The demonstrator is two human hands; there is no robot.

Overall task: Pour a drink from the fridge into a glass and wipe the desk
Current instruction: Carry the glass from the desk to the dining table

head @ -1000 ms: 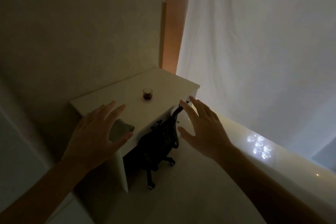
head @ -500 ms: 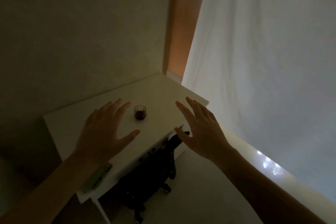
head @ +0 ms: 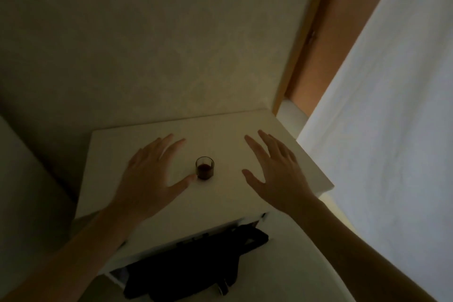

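A small clear glass (head: pixel 204 168) holding a dark drink stands upright near the middle of the white desk (head: pixel 228 127). My left hand (head: pixel 152 176) hovers over the desk just left of the glass, fingers spread, thumb tip close to the glass base. On the other side of the glass, my right hand (head: pixel 277 174) is spread open and holds nothing. The room is dim. No cloth shows in this frame.
A black office chair (head: pixel 196 267) is tucked under the desk's front edge. A plain wall rises behind the desk. A wooden door frame (head: pixel 316 39) and a white curtain (head: pixel 382 130) stand to the right.
The view has closed in on the desk and both hands now sit over its top on either side of the glass. The cloth seen at the desk's left front is out of view.
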